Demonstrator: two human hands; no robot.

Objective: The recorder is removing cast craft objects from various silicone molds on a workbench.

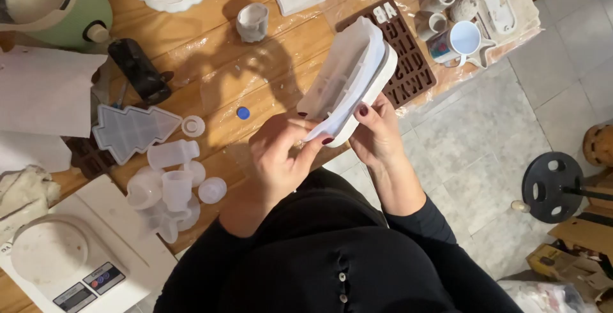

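Above the wooden table's (211,83) edge, at centre, a long white mould (354,80) with a pale cast slab inside is held tilted, its far end toward one o'clock. The left hand (281,153) pinches its near lip closed; the right hand (377,131) clasps its underside. At eight o'clock, small translucent cups (172,185) cluster; their contents can't be told.
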